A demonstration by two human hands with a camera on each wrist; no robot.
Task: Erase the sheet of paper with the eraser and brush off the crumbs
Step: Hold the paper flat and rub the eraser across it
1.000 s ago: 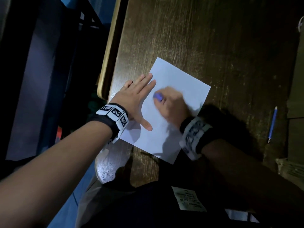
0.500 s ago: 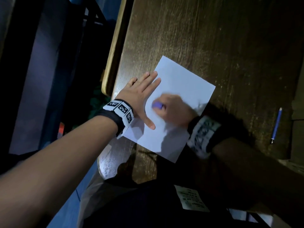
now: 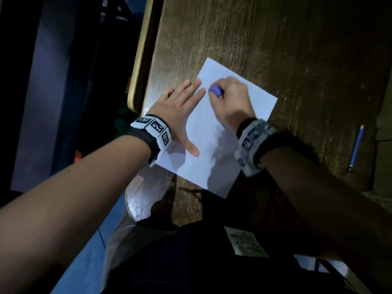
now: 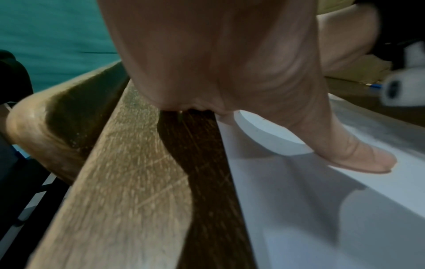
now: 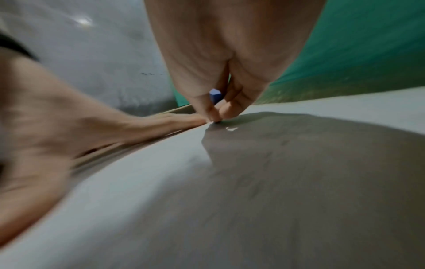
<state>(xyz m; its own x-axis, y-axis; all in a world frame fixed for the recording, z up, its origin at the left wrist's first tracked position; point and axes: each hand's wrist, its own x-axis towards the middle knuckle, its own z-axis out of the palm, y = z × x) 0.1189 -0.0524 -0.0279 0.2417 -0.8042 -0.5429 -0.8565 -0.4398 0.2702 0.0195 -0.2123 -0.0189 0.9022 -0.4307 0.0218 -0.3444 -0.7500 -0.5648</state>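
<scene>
A white sheet of paper (image 3: 252, 115) lies on the dark wooden desk (image 3: 275, 39). My left hand (image 3: 180, 111) lies flat on the sheet's left edge with straight, spread fingers and the thumb (image 4: 358, 158) pressing down on the paper (image 4: 322, 209). My right hand (image 3: 231, 100) pinches a small purple-blue eraser (image 3: 216, 90) and holds it on the upper left part of the sheet, close to my left fingertips. In the right wrist view the eraser (image 5: 215, 96) shows between the curled fingers, its tip on the paper (image 5: 161, 200). No crumbs can be made out.
A blue pencil (image 3: 356, 147) lies on the desk to the right of the sheet. The desk's rounded left edge (image 3: 140, 60) runs just beside my left hand, with the dark floor below. A small printed slip (image 3: 246, 242) rests on my lap.
My right hand has carried the eraser up the sheet, from beside my left thumb to near my left fingertips. The left hand has stayed flat on the paper.
</scene>
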